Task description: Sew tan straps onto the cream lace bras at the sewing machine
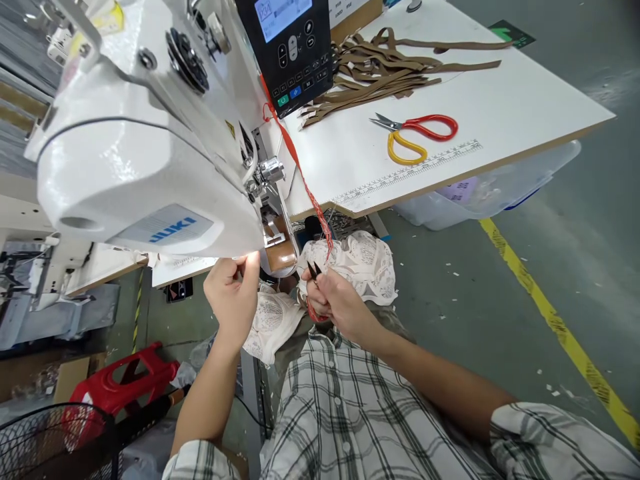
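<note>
Lace bra, white: below the sewing machine, on its side nearest me; already made up into shape, I judge. Left hand: closed in a pinch under the machine's front end; whether on anything, I cannot tell. Right hand: gripping small dark snips, to the machine's right. Stitching done or left: not clear to me.

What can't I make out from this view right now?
All in the head view:
Left grip: whatever it may pinch is hidden by its fingertips or too small to tell.
Thread snips: handles covered by the right grip.
White lace bra: partly hidden by the right grip.
Control panel: top cut off by the upper edge; some screen text too small.
Fan: cut off by the left and bottom edges.
</note>
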`<state>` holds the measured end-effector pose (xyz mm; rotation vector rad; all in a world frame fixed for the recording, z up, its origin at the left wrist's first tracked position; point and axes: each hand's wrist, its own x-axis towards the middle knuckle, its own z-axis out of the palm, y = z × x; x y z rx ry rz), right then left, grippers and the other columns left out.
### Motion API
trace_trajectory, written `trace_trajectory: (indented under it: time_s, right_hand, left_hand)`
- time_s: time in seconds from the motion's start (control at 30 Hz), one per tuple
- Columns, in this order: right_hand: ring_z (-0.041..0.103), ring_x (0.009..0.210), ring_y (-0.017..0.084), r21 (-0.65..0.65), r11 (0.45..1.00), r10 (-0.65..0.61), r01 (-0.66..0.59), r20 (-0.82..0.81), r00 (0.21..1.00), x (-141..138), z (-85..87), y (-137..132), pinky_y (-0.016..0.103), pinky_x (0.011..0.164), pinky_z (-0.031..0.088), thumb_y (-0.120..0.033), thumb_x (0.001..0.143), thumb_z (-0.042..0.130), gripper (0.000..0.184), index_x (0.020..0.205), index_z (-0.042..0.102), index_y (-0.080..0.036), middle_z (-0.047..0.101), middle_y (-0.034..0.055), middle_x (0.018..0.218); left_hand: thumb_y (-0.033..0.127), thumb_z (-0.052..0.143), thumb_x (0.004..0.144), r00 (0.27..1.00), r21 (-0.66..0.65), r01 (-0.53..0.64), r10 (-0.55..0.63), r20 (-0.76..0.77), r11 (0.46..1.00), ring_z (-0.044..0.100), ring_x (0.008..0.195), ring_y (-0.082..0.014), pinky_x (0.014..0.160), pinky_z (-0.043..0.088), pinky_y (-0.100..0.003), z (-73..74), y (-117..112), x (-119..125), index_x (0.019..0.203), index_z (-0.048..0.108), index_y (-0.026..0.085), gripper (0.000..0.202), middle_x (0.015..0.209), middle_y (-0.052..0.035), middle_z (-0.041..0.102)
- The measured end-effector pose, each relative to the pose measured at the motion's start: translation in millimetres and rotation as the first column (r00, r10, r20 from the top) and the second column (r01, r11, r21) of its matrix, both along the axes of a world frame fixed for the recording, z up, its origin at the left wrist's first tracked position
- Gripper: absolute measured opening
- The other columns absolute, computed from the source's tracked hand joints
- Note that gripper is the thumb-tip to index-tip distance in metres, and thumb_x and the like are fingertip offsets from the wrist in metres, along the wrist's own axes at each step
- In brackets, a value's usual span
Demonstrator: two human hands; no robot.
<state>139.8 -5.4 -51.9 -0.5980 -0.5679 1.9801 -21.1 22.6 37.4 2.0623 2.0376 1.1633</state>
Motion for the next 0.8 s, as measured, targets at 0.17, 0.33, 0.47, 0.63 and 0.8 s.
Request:
trace_trajectory:
  time_s: [0.17,0.33,0.47,0.63,0.8]
  right_hand:
    - [0.021,0.046,0.004,-0.005,1.000,0.028,-0.027,0.036,0.999,-3,-3.2,0,0.020,0.044,0.019,-0.046,0.091,0.064,0.028,0.092,0.050,-0.022,0.030,-0.0110,0.059]
    - [0.025,0.046,0.005,0.038,0.998,-0.049,0.047,0.064,0.997,-3,-2.1,5,0.021,0.045,0.023,-0.044,0.093,0.059,0.025,0.090,0.048,-0.022,0.037,-0.0100,0.061]
    - [0.038,0.052,0.007,0.206,0.969,-0.195,0.136,0.299,0.934,1,5.5,16,0.023,0.052,0.034,-0.045,0.094,0.057,0.023,0.093,0.053,-0.022,0.046,-0.0065,0.067]
    - [0.061,0.076,0.013,0.700,0.705,-0.609,0.114,0.514,0.604,-8,23.6,56,0.028,0.076,0.048,-0.032,0.091,0.063,0.019,0.106,0.068,-0.021,0.068,0.0021,0.093]
    - [0.067,0.089,0.017,0.908,0.418,-0.829,0.006,0.379,0.411,-19,24.4,84,0.028,0.076,0.048,-0.032,0.096,0.058,0.019,0.104,0.072,-0.023,0.074,0.0033,0.099]
  left_hand:
    - [0.032,0.069,0.084,0.978,-0.092,-0.049,0.066,0.195,0.995,0.048,0.060,-0.0111,0.062,0.041,-0.025,-4.8,7,3,0.070,0.068,0.016,0.022,0.060,0.0033,0.055]
    - [0.030,0.068,0.084,0.972,-0.110,-0.016,0.041,0.230,0.994,0.045,0.059,-0.0103,0.063,0.041,-0.025,-0.5,11,11,0.064,0.065,0.016,0.024,0.057,0.0044,0.048]
    - [0.035,0.068,0.083,0.972,-0.162,-0.065,0.099,0.215,0.985,0.045,0.055,-0.0103,0.058,0.039,-0.024,-0.5,13,12,0.059,0.060,0.017,0.031,0.053,0.0047,0.046]
    - [0.039,0.069,0.083,0.981,-0.171,-0.091,0.118,0.155,0.981,0.058,0.062,-0.0147,0.058,0.043,-0.025,0.2,11,11,0.069,0.072,0.017,0.026,0.060,0.0004,0.063]
    - [0.039,0.067,0.086,0.995,-0.144,-0.082,0.090,0.049,0.986,0.057,0.059,-0.0133,0.055,0.038,-0.024,0.8,11,10,0.074,0.078,0.019,0.027,0.057,0.0010,0.062]
